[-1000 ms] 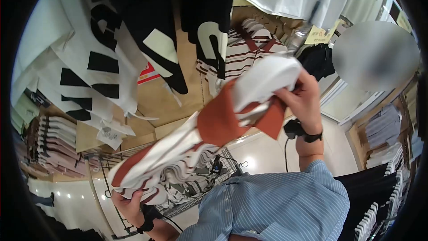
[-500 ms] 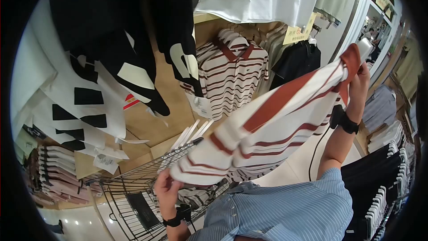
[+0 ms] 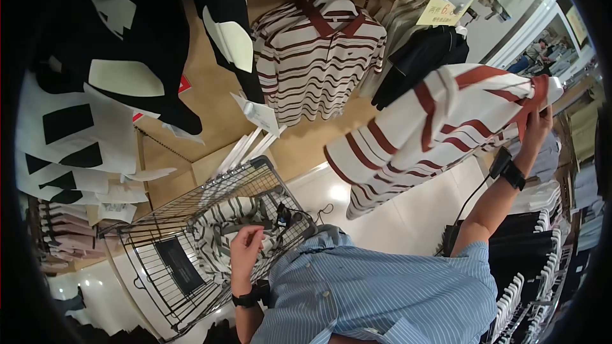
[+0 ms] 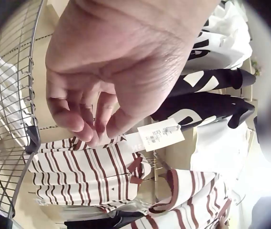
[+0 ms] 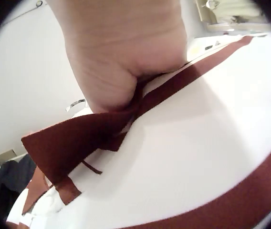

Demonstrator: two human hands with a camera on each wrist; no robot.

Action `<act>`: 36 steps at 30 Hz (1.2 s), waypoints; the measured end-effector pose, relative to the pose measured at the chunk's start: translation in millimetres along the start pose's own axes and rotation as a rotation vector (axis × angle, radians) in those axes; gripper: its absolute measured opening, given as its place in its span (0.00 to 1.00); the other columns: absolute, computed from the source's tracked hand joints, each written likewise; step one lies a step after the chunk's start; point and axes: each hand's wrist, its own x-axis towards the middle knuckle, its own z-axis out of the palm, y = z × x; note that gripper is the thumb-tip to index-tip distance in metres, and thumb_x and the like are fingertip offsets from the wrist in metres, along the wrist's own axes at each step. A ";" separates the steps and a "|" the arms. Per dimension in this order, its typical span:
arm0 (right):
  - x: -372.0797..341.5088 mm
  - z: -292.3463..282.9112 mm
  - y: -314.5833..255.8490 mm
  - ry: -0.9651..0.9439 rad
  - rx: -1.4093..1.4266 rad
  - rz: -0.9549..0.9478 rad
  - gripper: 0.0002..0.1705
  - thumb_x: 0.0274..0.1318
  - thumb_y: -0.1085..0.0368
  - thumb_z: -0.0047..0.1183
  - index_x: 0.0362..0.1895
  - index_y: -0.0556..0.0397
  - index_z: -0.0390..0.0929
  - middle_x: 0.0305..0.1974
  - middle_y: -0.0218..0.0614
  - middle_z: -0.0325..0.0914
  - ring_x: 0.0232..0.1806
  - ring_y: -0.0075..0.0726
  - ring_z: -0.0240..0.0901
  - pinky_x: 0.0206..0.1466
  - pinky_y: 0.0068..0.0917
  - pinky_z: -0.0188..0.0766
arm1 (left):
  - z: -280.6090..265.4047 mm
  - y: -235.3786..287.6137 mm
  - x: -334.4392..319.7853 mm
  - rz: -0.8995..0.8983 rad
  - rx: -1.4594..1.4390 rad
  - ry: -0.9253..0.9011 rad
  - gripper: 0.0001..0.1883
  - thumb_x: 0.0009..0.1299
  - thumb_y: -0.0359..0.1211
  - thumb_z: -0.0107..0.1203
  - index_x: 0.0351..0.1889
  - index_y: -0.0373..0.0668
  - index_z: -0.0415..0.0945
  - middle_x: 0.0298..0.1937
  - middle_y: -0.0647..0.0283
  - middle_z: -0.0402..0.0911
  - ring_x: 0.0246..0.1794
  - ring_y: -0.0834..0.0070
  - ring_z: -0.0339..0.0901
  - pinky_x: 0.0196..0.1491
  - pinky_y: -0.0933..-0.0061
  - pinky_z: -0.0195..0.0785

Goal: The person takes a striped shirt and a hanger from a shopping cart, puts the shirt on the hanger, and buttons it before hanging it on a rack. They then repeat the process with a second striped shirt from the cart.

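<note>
My right hand (image 3: 539, 130) grips a white polo shirt with rust-red stripes (image 3: 408, 146) at its rust collar, out to the right. A white hanger end (image 3: 556, 89) pokes from the neck opening. The shirt slants down to the left, its hem hanging free. In the right wrist view, the rust collar (image 5: 73, 143) lies beside the hand, whose fingertips are hidden. My left hand (image 3: 245, 251) is raised over the shopping cart (image 3: 178, 266), fingers loosely bent and holding nothing. The left wrist view shows this hand (image 4: 121, 62) with its fingertips near the thumb.
Matching striped polos (image 3: 319, 57) hang on the rack ahead, beside black garments (image 3: 424, 64). Striped clothing (image 3: 220, 229) lies in the cart. Black-and-white tops (image 3: 127, 89) hang close at left. White hangers with dark clothes (image 3: 510, 236) line the right side.
My left hand has let go of the shirt's hem and drawn back over the cart. My right hand has carried the shirt out to the right, and the hem has swung right.
</note>
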 end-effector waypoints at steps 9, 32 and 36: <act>-40.5 96.8 78.8 -0.466 -0.393 0.058 0.12 0.54 0.67 0.64 0.34 0.60 0.74 0.22 0.23 0.60 0.27 0.19 0.52 0.29 0.21 0.55 | 0.7 -28.2 12.0 -0.051 0.122 0.147 0.07 0.73 0.30 0.53 0.44 0.36 0.77 0.29 0.67 0.77 0.22 0.85 0.69 0.25 0.82 0.62; -0.6 438.3 143.3 -0.738 -0.141 0.000 0.29 0.51 0.46 0.65 0.44 0.60 0.80 0.33 0.46 0.82 0.33 0.37 0.78 0.41 0.33 0.71 | 30.1 -89.7 -71.3 -0.163 0.020 0.609 0.08 0.72 0.31 0.53 0.41 0.36 0.78 0.27 0.66 0.78 0.21 0.85 0.69 0.23 0.83 0.61; -6.6 470.9 154.6 -0.774 -0.104 -0.065 0.30 0.52 0.46 0.65 0.48 0.60 0.80 0.35 0.45 0.83 0.35 0.37 0.79 0.43 0.32 0.72 | 43.0 -92.7 -86.6 -0.193 0.019 0.690 0.08 0.73 0.30 0.51 0.41 0.35 0.78 0.28 0.66 0.77 0.21 0.85 0.69 0.23 0.83 0.61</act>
